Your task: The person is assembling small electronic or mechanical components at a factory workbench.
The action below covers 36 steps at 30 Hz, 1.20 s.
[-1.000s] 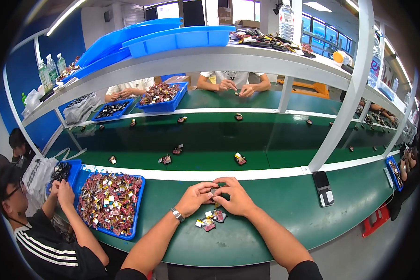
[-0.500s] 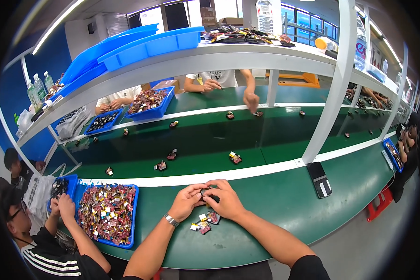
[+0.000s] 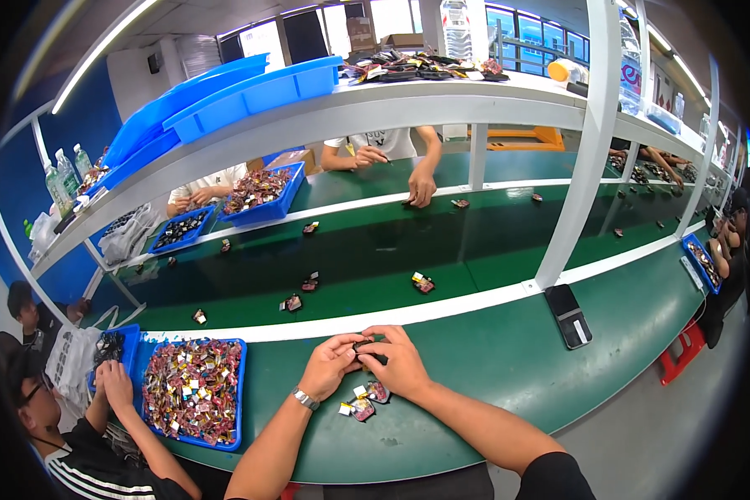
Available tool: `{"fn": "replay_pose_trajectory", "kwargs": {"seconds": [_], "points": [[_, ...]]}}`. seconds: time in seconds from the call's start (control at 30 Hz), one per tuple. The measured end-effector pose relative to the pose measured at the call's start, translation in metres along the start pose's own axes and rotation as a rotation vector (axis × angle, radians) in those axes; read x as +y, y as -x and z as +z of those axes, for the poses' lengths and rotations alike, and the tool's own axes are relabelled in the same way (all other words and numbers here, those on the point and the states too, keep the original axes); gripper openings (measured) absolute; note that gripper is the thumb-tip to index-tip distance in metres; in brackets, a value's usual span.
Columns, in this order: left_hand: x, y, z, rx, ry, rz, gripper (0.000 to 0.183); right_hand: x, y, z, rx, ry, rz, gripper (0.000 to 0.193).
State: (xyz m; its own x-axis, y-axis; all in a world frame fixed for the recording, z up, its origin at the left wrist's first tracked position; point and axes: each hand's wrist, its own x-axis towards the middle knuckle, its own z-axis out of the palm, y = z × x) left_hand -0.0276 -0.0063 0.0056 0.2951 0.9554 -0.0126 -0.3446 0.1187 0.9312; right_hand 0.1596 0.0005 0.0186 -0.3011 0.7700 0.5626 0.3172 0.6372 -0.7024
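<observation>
Above the green table, my left hand (image 3: 327,367) and my right hand (image 3: 400,367) meet, fingers closed around a small black part (image 3: 362,347). Fingers cover most of it, so its exact kind does not show. Just below my hands lie a few small red circuit boards (image 3: 362,408) with white and yellow tabs and dark edges. To the left of my left forearm is a blue tray (image 3: 243,383) heaped with many similar red boards.
A white rail (image 3: 442,311) separates my table from the green belt, where small board assemblies (image 3: 423,284) lie scattered. A black phone-like device (image 3: 568,317) lies at right near a white post (image 3: 577,167). A co-worker's hands (image 3: 115,382) work at left; another's hand (image 3: 422,187) reaches over the belt.
Both my hands keep hold of the black part, with slight finger movement. Across the belt, a co-worker's hand has moved left onto another piece. The whole view has shifted slightly.
</observation>
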Motion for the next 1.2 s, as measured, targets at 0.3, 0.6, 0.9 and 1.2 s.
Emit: {"fn": "replay_pose_trajectory", "kwargs": {"seconds": [0.3, 0.6, 0.9, 1.2], "points": [[0.001, 0.001, -0.004, -0.041, 0.073, 0.003, 0.031, -0.004, -0.001, -0.002, -0.017, -0.012, -0.026, 0.015], [-0.003, 0.0, -0.008, -0.062, 0.113, 0.043, 0.028, -0.012, -0.004, -0.001, 0.082, 0.074, -0.195, 0.018], [-0.003, 0.001, -0.007, -0.064, 0.136, 0.038, 0.027, -0.009, -0.002, 0.001, 0.106, 0.022, -0.13, 0.018], [-0.003, 0.003, -0.003, -0.02, 0.093, 0.035, 0.027, -0.007, -0.002, 0.009, 0.104, -0.033, -0.093, 0.016]]}}
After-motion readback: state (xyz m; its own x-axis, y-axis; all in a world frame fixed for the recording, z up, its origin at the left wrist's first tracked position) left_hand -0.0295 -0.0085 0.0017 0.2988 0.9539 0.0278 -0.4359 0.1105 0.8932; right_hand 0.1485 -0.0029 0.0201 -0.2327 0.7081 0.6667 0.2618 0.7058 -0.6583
